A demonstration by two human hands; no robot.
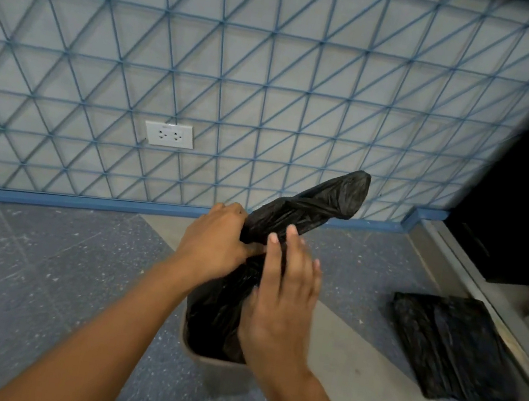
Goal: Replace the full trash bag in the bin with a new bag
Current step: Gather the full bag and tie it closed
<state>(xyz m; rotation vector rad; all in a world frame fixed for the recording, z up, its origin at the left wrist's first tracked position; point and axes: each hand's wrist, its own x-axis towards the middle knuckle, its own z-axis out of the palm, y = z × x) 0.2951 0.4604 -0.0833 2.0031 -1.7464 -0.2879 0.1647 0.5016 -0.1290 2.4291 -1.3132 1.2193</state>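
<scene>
Black plastic fills the middle of the frame: the full bag (221, 308) sits in the bin (215, 371), low in the middle. Its top is twisted into a long neck that points to the upper right.

The left hand (214, 244) is shut tight around the neck, down near its base. The right hand (280, 310) lies flat on the side of the bag with its fingers (276, 257) straight and spread apart. It holds nothing; it only rests on the plastic.

What could go wrong? I think the neck could come untwisted if the left hand lets go before a knot is made. Then the trash might spill. The thin plastic could also rip if it is pulled hard, as the bag looks heavy. The bin looks small and light, so it might lift up or tip over when the bag comes out.

A folded new bag (451, 347) lies on the floor (37, 268) at the right, well apart from the bin. Just beside it a metal door sill (483, 297) runs along the right edge. A wall (277, 63) with blue lines and a socket (169, 134) stands behind. Nothing blocks the way up and out.
</scene>
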